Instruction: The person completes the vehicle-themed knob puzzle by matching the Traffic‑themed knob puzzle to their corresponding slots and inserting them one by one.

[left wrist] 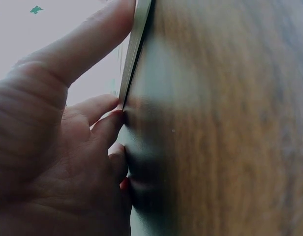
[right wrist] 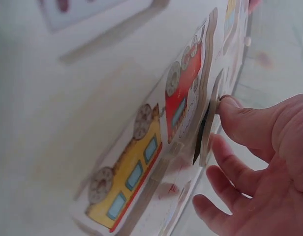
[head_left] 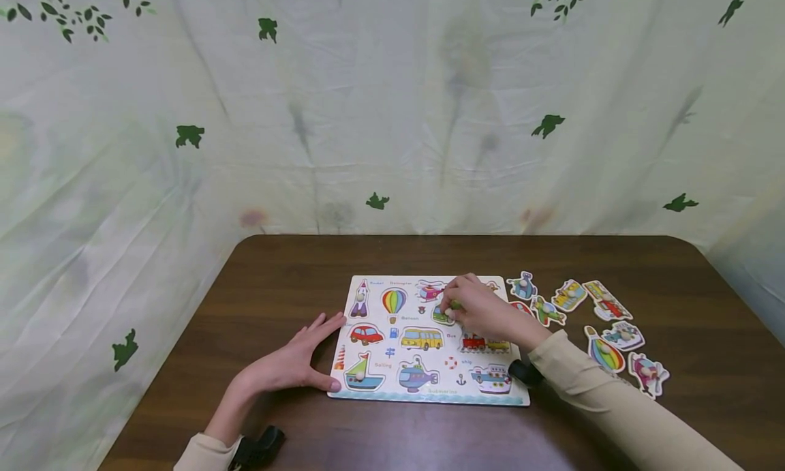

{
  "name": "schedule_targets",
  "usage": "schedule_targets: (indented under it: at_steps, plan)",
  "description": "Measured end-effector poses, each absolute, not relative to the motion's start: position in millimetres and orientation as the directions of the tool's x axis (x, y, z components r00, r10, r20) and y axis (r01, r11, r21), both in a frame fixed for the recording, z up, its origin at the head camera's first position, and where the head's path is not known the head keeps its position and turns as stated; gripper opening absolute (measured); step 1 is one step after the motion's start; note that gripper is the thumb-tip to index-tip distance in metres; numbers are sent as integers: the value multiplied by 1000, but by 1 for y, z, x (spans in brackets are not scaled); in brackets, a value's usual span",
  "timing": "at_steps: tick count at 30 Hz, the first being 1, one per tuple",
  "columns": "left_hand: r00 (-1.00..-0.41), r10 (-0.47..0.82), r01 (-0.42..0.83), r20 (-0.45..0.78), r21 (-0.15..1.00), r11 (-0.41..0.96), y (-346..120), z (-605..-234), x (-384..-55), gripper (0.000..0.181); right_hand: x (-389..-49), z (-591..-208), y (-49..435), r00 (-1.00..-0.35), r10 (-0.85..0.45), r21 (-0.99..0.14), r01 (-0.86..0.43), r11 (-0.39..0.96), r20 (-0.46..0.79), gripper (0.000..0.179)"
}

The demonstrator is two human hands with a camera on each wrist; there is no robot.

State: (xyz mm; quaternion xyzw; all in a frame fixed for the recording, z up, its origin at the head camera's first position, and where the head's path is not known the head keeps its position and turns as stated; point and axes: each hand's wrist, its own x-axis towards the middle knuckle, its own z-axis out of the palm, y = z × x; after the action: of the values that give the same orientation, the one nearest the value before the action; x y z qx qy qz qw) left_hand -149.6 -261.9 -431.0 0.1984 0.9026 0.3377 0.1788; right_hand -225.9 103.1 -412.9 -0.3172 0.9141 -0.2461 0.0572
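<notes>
A white puzzle board [head_left: 452, 371] printed with vehicles lies flat on the table. My left hand [head_left: 291, 357] rests along its left side, with fairly straight fingers at the upper edge area and the thumb [head_left: 325, 382] on the lower left corner. In the left wrist view, the fingertips meet the board's thin edge [left wrist: 135, 51]. My right hand [head_left: 484, 312] reaches over the upper right of the board. In the right wrist view, its thumb and fingers pinch a thin puzzle piece [right wrist: 208, 129], tilted against the board above the printed train [right wrist: 183, 91]. The picture on that piece is mostly hidden.
Several loose puzzle pieces lie right of the board, among them a rainbow-coloured balloon piece [head_left: 604, 352], a train piece [head_left: 607, 300] and a yellow bus piece [head_left: 569, 295]. The brown table [head_left: 294, 260] ends at a printed curtain [head_left: 392, 137] behind.
</notes>
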Motion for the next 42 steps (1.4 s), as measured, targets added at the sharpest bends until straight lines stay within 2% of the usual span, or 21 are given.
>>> schedule_targets:
  at_steps: [23, 33, 42]
  plan:
    - [-857, 488, 267, -165, 669, 694, -262, -430, -148, 109, -230, -416, 106, -771, -627, -480, -594, 646, 111, 10]
    - [-860, 478, 249, -177, 673, 697, -262, -430, -149, 109, -231, -413, 107, -793, -601, -487, -564, 667, 96, 10]
    - [-861, 477, 250, -176, 669, 700, -261, -431, -149, 108, -231, -409, 106, -769, -627, -389, -619, 682, 125, 8]
